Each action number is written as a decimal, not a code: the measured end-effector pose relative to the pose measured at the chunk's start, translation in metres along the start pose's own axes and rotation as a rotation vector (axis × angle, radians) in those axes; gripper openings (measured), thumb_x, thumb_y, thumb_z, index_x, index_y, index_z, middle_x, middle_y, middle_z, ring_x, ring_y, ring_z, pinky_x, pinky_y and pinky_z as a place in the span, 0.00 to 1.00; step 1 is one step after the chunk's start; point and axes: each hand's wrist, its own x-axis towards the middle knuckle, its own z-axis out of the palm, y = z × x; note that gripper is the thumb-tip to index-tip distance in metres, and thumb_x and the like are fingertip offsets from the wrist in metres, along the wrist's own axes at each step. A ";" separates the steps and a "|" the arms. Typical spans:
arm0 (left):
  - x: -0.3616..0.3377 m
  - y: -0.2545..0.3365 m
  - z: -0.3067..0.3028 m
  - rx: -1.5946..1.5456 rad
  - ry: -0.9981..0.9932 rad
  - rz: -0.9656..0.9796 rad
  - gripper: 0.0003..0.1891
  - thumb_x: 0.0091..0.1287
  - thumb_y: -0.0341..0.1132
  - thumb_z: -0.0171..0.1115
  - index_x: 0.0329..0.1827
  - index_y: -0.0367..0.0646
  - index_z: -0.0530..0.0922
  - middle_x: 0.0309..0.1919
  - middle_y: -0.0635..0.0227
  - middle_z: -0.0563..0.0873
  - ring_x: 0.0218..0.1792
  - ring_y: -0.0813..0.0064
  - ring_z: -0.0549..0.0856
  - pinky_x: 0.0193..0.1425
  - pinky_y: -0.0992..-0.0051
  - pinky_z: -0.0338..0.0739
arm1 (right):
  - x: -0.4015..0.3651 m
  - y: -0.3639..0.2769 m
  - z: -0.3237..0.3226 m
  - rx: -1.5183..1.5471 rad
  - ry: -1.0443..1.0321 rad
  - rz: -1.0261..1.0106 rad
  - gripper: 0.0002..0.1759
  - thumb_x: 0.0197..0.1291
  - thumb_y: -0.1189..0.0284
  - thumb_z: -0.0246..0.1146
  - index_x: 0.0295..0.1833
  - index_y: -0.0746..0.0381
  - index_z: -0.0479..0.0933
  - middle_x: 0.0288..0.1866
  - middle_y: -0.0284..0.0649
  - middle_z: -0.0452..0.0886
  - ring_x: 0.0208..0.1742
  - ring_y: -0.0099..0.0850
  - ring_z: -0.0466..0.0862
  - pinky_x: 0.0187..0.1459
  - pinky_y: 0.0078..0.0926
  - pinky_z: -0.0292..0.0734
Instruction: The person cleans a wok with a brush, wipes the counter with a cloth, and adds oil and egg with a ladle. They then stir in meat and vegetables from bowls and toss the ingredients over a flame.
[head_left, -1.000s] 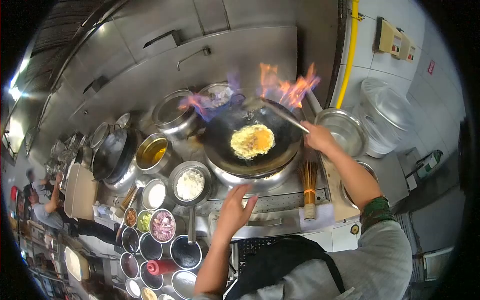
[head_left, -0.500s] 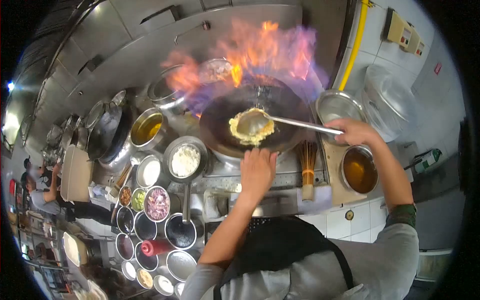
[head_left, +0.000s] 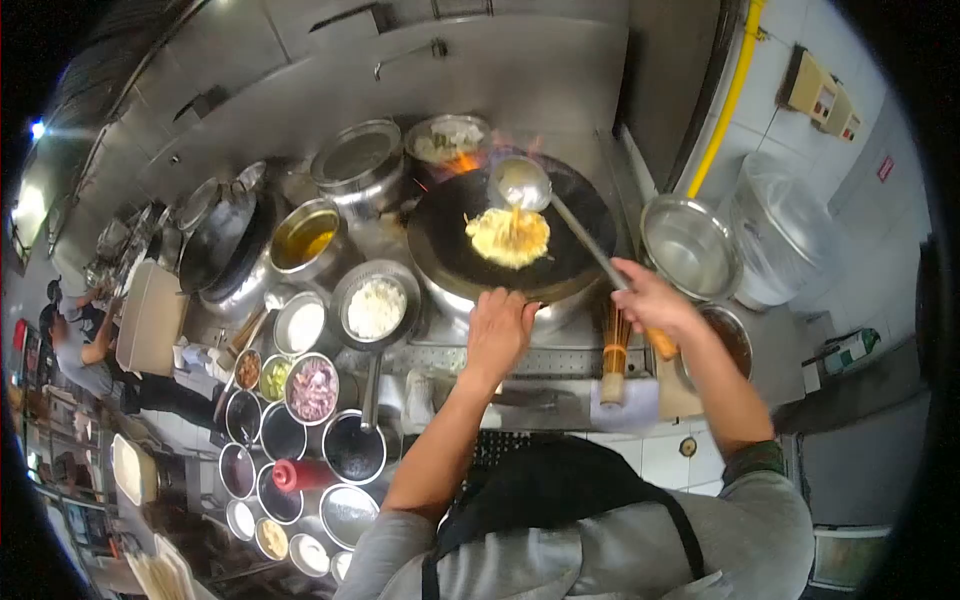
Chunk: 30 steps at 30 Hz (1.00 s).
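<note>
A dark wok (head_left: pixel 440 235) sits on the burner in front of me. My left hand (head_left: pixel 500 335) is closed on its near rim. In the wok lies a yellow, partly browned egg (head_left: pixel 508 240). My right hand (head_left: pixel 655 300) grips the handle of a metal ladle (head_left: pixel 520 184), whose wooden end sticks out below the fist. The bowl of the ladle is raised over the far side of the wok, just beyond the egg. A bamboo brush (head_left: pixel 614 370) stands below the right hand.
Low flames (head_left: pixel 465 162) show behind the wok. White rice (head_left: pixel 376 308) sits in a strainer at left, near an oil pot (head_left: pixel 308 238) and several ingredient containers, one with chopped onion (head_left: pixel 313 388). A metal bowl (head_left: pixel 690 245) stands right. Another person (head_left: pixel 85 350) works far left.
The tall flames have shrunk to small ones. The ladle has lifted off the egg toward the back of the wok, and my right hand has moved left and down. The egg has spread.
</note>
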 end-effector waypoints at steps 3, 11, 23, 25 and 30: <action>-0.003 -0.006 0.008 -0.012 -0.039 -0.028 0.10 0.66 0.34 0.66 0.46 0.39 0.80 0.45 0.52 0.81 0.49 0.47 0.79 0.53 0.52 0.74 | 0.035 0.001 0.024 0.090 -0.152 -0.023 0.32 0.70 0.74 0.59 0.77 0.61 0.60 0.34 0.34 0.75 0.25 0.19 0.74 0.22 0.22 0.71; -0.056 0.036 -0.050 -0.159 -0.066 -0.021 0.20 0.64 0.32 0.70 0.59 0.37 0.79 0.59 0.50 0.80 0.64 0.45 0.77 0.67 0.56 0.73 | 0.031 0.001 0.005 -0.154 0.010 -0.026 0.34 0.65 0.73 0.61 0.76 0.60 0.63 0.34 0.37 0.78 0.25 0.24 0.77 0.25 0.27 0.77; -0.123 0.041 -0.106 -0.361 -0.260 -0.263 0.14 0.67 0.32 0.68 0.53 0.37 0.82 0.48 0.53 0.86 0.50 0.53 0.86 0.54 0.65 0.80 | 0.047 -0.008 0.038 -0.205 -0.024 -0.023 0.29 0.69 0.70 0.58 0.74 0.58 0.64 0.34 0.39 0.78 0.26 0.26 0.78 0.26 0.29 0.76; -0.132 0.041 -0.114 -0.431 -0.361 -0.291 0.15 0.68 0.33 0.68 0.55 0.38 0.82 0.48 0.54 0.86 0.50 0.56 0.86 0.55 0.67 0.79 | 0.030 -0.002 0.024 -0.062 -0.161 -0.028 0.30 0.69 0.70 0.59 0.75 0.58 0.63 0.33 0.38 0.78 0.25 0.23 0.77 0.24 0.28 0.76; -0.188 0.035 -0.113 -0.823 -0.620 -0.653 0.16 0.75 0.38 0.62 0.61 0.41 0.80 0.54 0.61 0.86 0.55 0.68 0.84 0.59 0.71 0.76 | 0.022 0.015 -0.023 -0.180 -0.103 0.018 0.34 0.68 0.71 0.61 0.78 0.57 0.61 0.32 0.37 0.78 0.22 0.23 0.76 0.21 0.29 0.75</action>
